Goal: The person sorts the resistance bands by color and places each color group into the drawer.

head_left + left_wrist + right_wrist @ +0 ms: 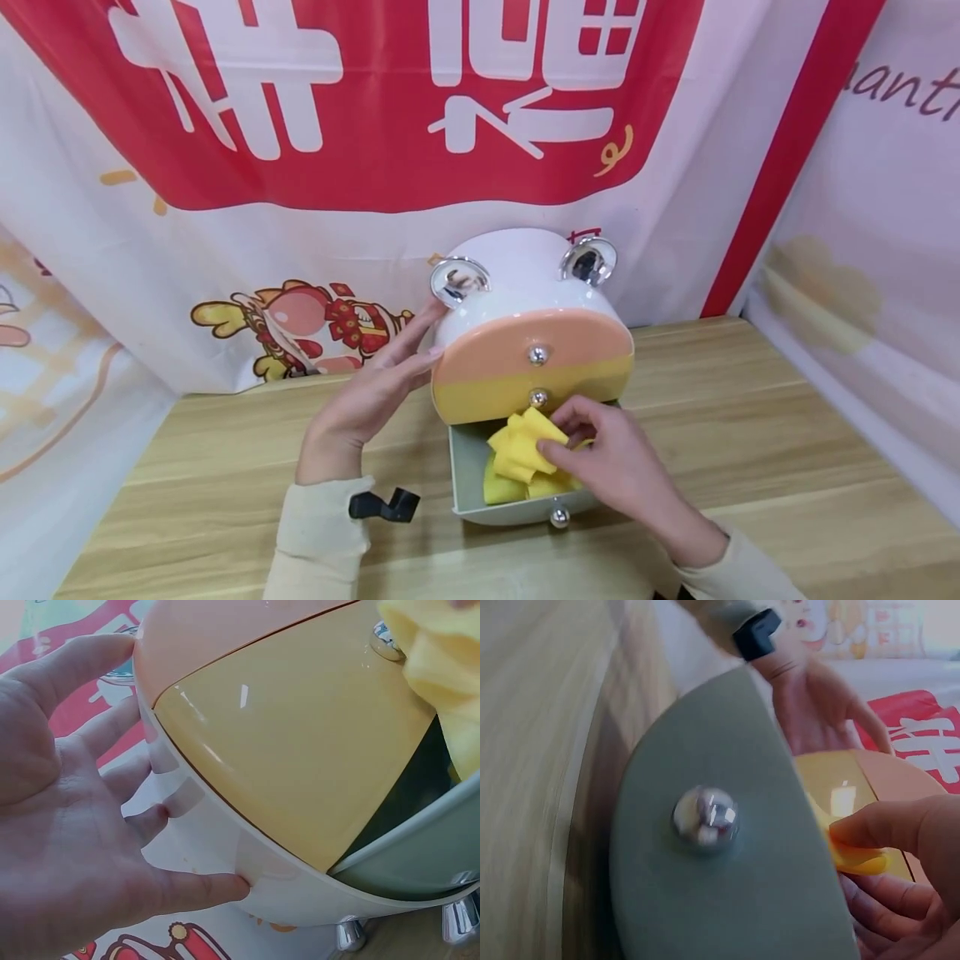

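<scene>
A rounded white storage box (517, 271) with silver ear-like rings has a peach drawer (487, 346), a yellow drawer (480, 400) and a pulled-out green bottom drawer (468, 475). My left hand (375, 392) rests against the box's left side; in the left wrist view its fingers (202, 891) are spread and extended along the white shell. With thumb and fingers my right hand (611, 454) pinches a crumpled yellow cloth (521, 450) at the open green drawer. Part of the cloth lies inside that drawer. In the right wrist view the drawer front (727, 900) hides most of the cloth.
The box stands on a wood-grain table (750, 433), close to a white and red printed cloth backdrop (375, 183). A silver knob (559, 517) sticks out from the green drawer's front. A black strap (386, 505) hangs at the left sleeve.
</scene>
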{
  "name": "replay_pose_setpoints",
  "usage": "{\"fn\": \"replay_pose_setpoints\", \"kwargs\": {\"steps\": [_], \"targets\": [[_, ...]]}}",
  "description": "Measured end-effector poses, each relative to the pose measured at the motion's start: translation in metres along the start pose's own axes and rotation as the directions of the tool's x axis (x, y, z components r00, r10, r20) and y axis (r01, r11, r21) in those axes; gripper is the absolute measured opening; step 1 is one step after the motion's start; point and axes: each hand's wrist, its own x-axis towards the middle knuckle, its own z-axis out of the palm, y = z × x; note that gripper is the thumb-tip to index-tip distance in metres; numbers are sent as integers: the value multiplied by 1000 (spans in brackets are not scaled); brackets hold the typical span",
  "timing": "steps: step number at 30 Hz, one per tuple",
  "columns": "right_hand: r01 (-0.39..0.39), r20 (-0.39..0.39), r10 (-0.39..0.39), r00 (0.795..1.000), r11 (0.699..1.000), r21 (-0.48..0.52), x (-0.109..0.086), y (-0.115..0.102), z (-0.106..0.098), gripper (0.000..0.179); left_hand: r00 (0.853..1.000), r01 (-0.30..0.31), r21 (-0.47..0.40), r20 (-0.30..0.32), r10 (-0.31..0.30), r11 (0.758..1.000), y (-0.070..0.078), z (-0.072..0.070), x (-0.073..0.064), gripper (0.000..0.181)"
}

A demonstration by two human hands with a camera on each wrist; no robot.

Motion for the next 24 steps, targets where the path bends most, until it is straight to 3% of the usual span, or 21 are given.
{"fn": "replay_pose_setpoints", "kwargs": {"steps": [5, 11, 16, 20, 24], "targets": [[26, -61, -43, 997, 969, -245, 1, 6, -8, 13, 1000, -10, 5, -10, 10, 1000, 0, 3, 1, 65], [-40, -42, 24, 999, 892, -450, 3, 10, -22, 22, 1000, -16, 14, -21, 16, 1000, 0, 3, 0, 65], [-19, -51, -5, 999, 894, -448, 1, 14, -32, 22, 1000, -8, 12, -17, 8, 1000, -1, 3, -1, 65], [72, -40, -96, 995, 915, -396, 1, 14, -32, 14, 1000, -11, 15, -16, 11, 1000, -1, 5, -1, 65], [150, 17, -156, 988, 912, -383, 2, 12, -25, 12, 1000, -15, 21, -25, 16, 1000, -1, 5, -1, 64]]}}
